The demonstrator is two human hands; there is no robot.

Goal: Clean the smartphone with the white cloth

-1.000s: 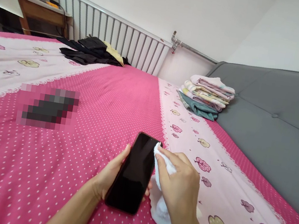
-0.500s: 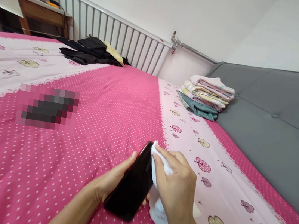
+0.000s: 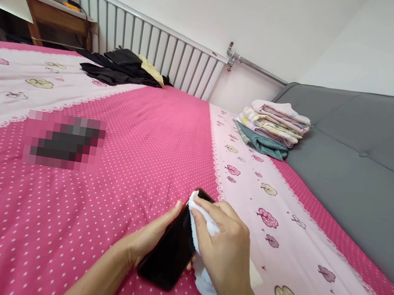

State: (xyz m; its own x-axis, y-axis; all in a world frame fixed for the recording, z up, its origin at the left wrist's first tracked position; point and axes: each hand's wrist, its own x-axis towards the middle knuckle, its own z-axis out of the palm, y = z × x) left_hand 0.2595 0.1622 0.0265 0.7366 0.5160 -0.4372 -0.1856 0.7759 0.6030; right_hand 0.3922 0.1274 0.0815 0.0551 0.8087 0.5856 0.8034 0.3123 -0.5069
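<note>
My left hand [image 3: 146, 242] grips a black phone [image 3: 169, 253] by its edges, screen up and tilted toward me, just above the pink dotted bedspread [image 3: 124, 156]. My right hand [image 3: 223, 251] is closed on a white cloth [image 3: 204, 221] and presses it against the upper right part of the phone's screen. The cloth's loose end hangs down under my right wrist onto the bedspread.
A blurred dark object [image 3: 65, 141] lies on the bedspread to the left. Folded clothes [image 3: 273, 127] are stacked by the grey headboard [image 3: 366, 164] at the right. Dark garments [image 3: 120, 68] lie near the white radiator [image 3: 159, 54]. A wooden desk [image 3: 56, 18] stands at the far left.
The phone has dropped a little and tilted more edge-on. My right hand with the cloth has slid left across the screen.
</note>
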